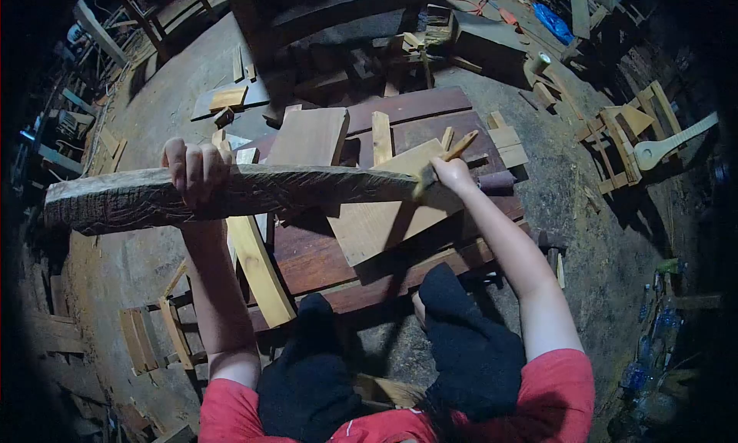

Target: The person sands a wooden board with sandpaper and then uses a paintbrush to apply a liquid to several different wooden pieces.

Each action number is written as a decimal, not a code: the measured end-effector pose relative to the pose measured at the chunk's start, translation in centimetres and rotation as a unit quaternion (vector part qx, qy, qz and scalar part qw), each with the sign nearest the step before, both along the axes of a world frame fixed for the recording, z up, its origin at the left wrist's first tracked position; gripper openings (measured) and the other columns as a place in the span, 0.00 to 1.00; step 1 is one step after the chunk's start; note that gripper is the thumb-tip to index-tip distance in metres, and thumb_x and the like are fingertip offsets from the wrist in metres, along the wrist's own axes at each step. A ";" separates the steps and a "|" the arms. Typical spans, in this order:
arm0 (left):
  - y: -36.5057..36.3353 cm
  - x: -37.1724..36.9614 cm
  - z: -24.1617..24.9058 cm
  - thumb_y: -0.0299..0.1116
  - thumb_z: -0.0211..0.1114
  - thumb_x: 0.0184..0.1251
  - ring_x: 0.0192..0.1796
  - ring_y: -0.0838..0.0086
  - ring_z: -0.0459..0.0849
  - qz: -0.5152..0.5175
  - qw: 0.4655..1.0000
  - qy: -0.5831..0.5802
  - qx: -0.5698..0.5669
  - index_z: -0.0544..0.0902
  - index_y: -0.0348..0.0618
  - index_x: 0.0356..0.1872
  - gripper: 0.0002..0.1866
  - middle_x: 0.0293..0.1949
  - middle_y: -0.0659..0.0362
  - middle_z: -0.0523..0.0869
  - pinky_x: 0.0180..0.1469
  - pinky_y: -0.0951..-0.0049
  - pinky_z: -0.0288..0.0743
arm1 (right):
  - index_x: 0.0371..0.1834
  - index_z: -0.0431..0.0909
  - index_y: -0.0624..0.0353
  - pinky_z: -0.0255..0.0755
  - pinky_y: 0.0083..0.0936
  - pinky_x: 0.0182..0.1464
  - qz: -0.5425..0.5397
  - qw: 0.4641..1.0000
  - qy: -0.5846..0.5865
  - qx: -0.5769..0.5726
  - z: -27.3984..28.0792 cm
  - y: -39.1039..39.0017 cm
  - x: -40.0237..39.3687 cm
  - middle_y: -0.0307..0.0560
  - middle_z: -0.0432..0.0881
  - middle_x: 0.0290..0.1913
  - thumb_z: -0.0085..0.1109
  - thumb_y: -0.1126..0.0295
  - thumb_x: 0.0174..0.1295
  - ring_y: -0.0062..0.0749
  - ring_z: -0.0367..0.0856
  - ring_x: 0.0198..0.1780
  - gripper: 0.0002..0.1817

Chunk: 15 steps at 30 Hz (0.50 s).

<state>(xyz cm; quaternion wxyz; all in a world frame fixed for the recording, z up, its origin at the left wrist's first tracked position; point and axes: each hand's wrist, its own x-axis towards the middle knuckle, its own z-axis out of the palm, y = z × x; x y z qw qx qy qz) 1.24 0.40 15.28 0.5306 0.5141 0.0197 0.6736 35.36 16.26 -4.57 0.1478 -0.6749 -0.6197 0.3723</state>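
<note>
My left hand (197, 170) is closed around a long, thick carved wooden board (307, 188), which is raised crosswise above the low work table. Dark carved texture covers its near face, and its upper edge is paler. In my right hand (453, 174) is a paintbrush (463, 144), gripped with its wooden handle pointing up and right. The yellowish bristles are at the right end of the carved board and seem to touch it. Below the brush lies a flat light-brown board (361, 235) on the reddish table (307, 254).
Another flat board (307, 135) and a yellow wooden strip (260, 278) lie on the table. To the right stands a small wooden frame (615, 154) with a pale guitar-shaped piece (653, 152). Plastic bottles (636, 374) lie at the lower right. Wood scraps litter the floor.
</note>
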 end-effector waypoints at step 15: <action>0.0 1.1 1.2 0.36 0.54 0.53 0.17 0.81 0.64 -0.007 1.000 0.028 0.009 0.64 0.51 0.16 0.10 0.10 0.69 0.68 0.26 0.79 0.55 | 0.35 0.73 0.61 0.64 0.17 0.40 0.238 0.829 0.505 0.041 14.1 -7.3 -11.5 0.40 0.74 0.30 0.48 0.64 0.53 0.20 0.70 0.34 0.13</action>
